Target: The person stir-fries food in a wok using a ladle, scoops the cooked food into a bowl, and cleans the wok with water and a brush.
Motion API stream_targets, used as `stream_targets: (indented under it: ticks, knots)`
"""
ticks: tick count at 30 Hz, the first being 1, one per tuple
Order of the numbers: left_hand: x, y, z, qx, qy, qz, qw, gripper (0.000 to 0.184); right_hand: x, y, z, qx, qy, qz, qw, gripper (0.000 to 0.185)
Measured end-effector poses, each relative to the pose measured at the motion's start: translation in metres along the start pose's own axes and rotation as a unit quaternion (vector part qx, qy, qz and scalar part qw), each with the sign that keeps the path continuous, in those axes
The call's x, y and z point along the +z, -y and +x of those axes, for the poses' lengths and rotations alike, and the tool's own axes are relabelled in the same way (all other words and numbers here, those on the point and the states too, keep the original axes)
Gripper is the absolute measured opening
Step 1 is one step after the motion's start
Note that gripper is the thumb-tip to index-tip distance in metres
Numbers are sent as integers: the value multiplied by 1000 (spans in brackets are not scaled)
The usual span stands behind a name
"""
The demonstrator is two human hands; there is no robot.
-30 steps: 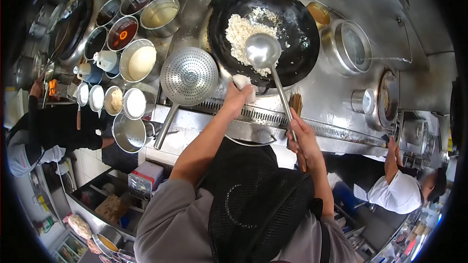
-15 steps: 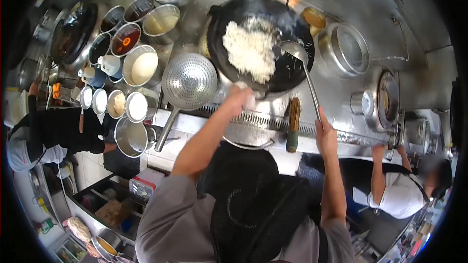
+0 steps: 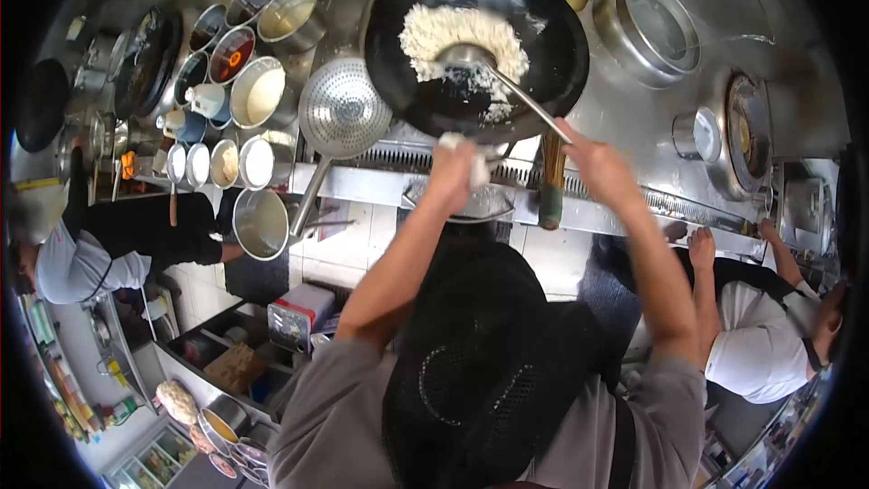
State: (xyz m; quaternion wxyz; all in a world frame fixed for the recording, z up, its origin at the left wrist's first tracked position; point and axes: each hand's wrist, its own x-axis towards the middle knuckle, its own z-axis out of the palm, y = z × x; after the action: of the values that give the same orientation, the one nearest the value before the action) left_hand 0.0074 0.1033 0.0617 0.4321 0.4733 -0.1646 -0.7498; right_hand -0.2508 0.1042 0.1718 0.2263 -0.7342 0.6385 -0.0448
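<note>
Your left hand grips a white cloth at the wok's near edge; your right hand grips a ladle amid the rice.

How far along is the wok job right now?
Done: rice is in the wok. In hand: the left hand holds a cloth by the wok's near rim; the right hand has the ladle in the rice. Left, probably: more stirring, then dishing out, as the rice is unserved.
</note>
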Motion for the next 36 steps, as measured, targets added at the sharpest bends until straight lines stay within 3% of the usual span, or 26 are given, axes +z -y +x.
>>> stream_targets:
  ticks: [2, 4, 8, 10, 11, 12, 14, 15, 16, 18, 20, 21, 22, 23, 24, 26, 27, 30, 33, 34, 36]
  knots:
    - [-15, 39, -12, 52, -27, -1, 998, 17, 37, -7, 3, -32, -108, -4, 994, 48]
    - [4, 30, -69, 18, -57, -11, 998, 16, 21, -8, -22, -65, -62, 75, 993, 47]
    - [-4, 17, -49, 19, -68, 38, 997, 15, -16, -7, -55, -130, 2, 94, 987, 46]
    - [-21, 0, -35, -12, -41, 82, 996, 15, -34, -1, -41, -80, 86, 167, 979, 44]
    - [-21, -16, -21, -14, -20, 107, 994, 16, -72, 18, -46, 3, 182, 92, 979, 43]
    - [-9, -12, -46, 22, -63, -56, 996, 16, -89, 8, -60, -72, 156, 99, 980, 43]
    - [13, -33, -92, 44, -61, -87, 993, 21, -108, -13, -83, -143, 183, 135, 963, 45]
    - [15, -48, -97, 13, 22, -8, 1000, 26, -106, -7, -74, -141, 191, 134, 962, 45]
    - [0, -30, -71, -35, -66, -3, 997, 27, -99, 6, -67, -96, 162, 86, 978, 45]
    - [-1, -43, -4, -16, -23, 43, 999, 19, -74, 21, -31, -32, 93, -4, 995, 48]
    - [-16, 10, 17, 25, -43, 19, 999, 16, 0, 9, 0, -17, 10, -69, 997, 51]
    - [-17, 22, 23, 69, -56, -1, 996, 13, 30, 1, 14, -21, -54, -95, 994, 52]
    - [-13, 23, -10, 53, -43, 28, 997, 15, 41, 7, 13, -29, -89, -73, 993, 57]
    - [-32, 38, -29, 46, -20, 95, 994, 26, 39, 8, -2, -35, -73, -31, 996, 58]
    - [-45, 55, -41, 72, -28, 27, 997, 37, 32, 10, -10, -42, -67, 11, 997, 59]
    - [-28, 5, -68, 86, 17, 30, 996, 39, 14, 9, -32, -72, -44, 14, 996, 59]
    - [-24, -16, -64, 17, 1, 63, 998, 31, 2, 14, -46, -100, -1, 20, 995, 59]
    - [-30, -28, 17, 14, -21, 37, 999, 24, -24, 35, -37, -20, 88, 97, 991, 51]
    - [-27, -25, -45, 12, -35, -24, 999, 24, -78, 29, -56, -79, 110, 112, 984, 50]
    - [-28, -34, -70, 26, 18, -1, 999, 24, -87, 25, -66, -117, 144, 113, 976, 50]
    - [-23, -39, -79, 28, -10, -6, 1000, 21, -88, 28, -63, -143, 109, 90, 979, 50]
